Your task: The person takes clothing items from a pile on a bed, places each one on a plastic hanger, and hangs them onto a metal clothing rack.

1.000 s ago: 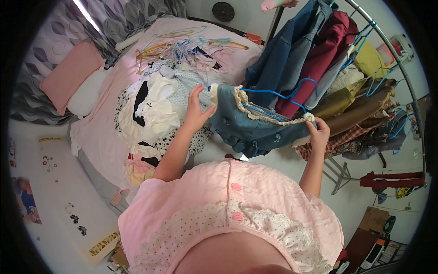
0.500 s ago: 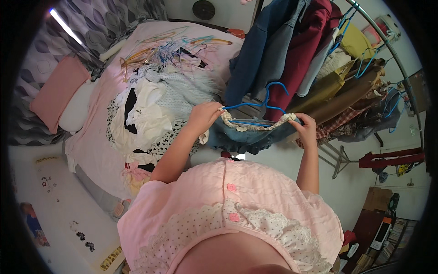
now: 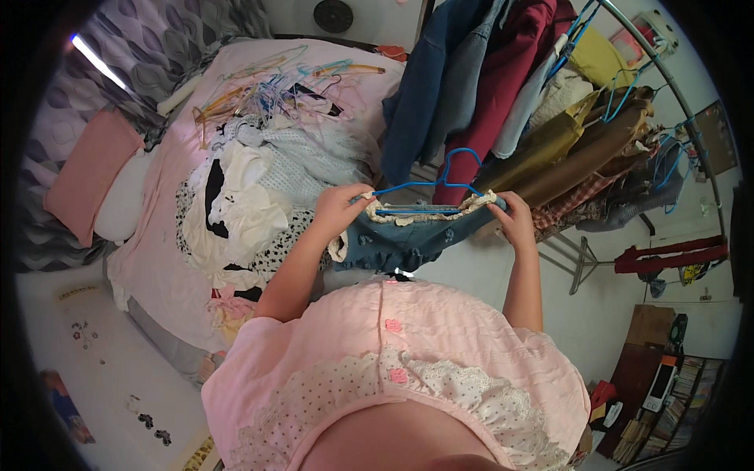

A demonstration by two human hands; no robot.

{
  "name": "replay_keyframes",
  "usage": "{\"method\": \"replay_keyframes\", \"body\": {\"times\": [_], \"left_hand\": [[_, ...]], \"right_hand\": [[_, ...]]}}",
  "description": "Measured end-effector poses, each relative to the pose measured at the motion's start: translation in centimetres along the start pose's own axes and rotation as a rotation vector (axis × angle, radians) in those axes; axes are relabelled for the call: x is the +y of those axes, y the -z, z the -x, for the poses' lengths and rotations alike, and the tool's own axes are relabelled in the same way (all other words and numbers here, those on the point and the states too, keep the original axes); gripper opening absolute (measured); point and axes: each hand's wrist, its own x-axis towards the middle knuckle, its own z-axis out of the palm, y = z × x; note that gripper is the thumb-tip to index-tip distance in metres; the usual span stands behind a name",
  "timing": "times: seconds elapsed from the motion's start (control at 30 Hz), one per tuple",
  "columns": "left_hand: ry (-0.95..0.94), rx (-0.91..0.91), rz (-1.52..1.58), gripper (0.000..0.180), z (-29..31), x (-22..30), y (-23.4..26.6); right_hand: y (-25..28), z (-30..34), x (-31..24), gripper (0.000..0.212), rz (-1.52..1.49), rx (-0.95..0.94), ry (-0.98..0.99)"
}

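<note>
A blue-grey garment with a cream ruffled neckline hangs stretched between my two hands. Inside its neck is a blue hanger, hook pointing up and away from me. My left hand pinches the left shoulder of the garment at the hanger's end. At the other shoulder, my right hand grips the cloth between thumb and fingers. The lower part of the garment drops toward my body and is partly hidden.
Left of my hands, a bed bears a clothes pile and a tangle of loose hangers. A metal clothes rack stands at the right, with jackets and other garments on it. Shelves of books are at lower right.
The garment has tilted so more of its front shows, and both hands have shifted slightly left and down in view. My grip on both shoulders stays the same.
</note>
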Motion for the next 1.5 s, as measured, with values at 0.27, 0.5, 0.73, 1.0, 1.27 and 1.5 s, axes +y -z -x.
{"method": "replay_keyframes", "body": {"times": [0.27,0.5,0.73,1.0,1.27,1.5], "left_hand": [[0.046,-0.091,0.035,0.022,-0.4,0.6,-0.3],[-0.111,-0.352,0.082,0.026,-0.9,3.1,-1.3],[-0.067,-0.721,0.516,0.028,-1.0,6.0,-6.5],[-0.152,-0.682,0.495,0.022,-2.0,13.2,-16.4],[-0.156,-0.760,0.651,0.032,-1.8,21.5,-27.9],[-0.072,-0.601,1.028,0.023,0.2,26.6,-36.2]], "right_hand": [[-0.6,3.3,0.9,0.014,-0.069,0.089,-0.213],[1.2,6.8,2.6,0.011,-0.143,0.230,-0.280],[4.7,8.7,7.7,0.023,0.091,0.386,-0.171],[3.4,12.4,6.7,0.050,-0.113,0.865,-0.397],[7.1,14.3,5.3,0.031,-0.834,0.518,-0.385],[12.6,15.2,7.9,0.030,-0.500,0.636,-0.349]]}}
